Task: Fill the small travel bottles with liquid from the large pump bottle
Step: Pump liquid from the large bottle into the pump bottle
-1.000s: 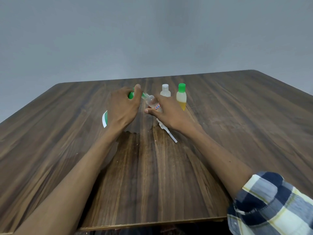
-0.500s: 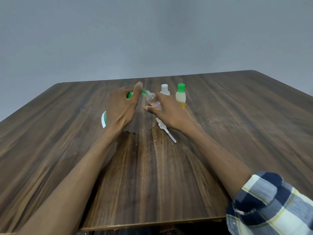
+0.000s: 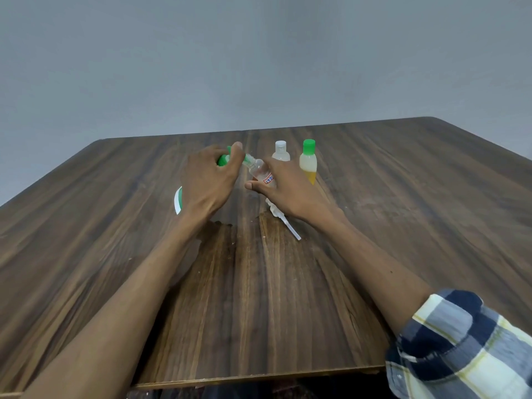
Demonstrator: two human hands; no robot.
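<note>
My left hand grips a large green and white bottle, mostly hidden behind the hand, tipped so its green neck points right. My right hand holds a small clear travel bottle with a red and blue label, tilted with its mouth against that green neck. A white pump head with its dip tube lies on the table under my right wrist. Behind my right hand stand a clear bottle with a white cap and a green-capped bottle of yellow liquid.
Everything sits on a dark wooden table facing a plain grey wall. The table's near edge runs just below my forearms. A plaid sleeve covers my right upper arm at the lower right.
Both hands have shifted slightly upward with the bottles still held together; my left thumb has curled closer over the green neck. The standing bottles and pump head are unmoved.
</note>
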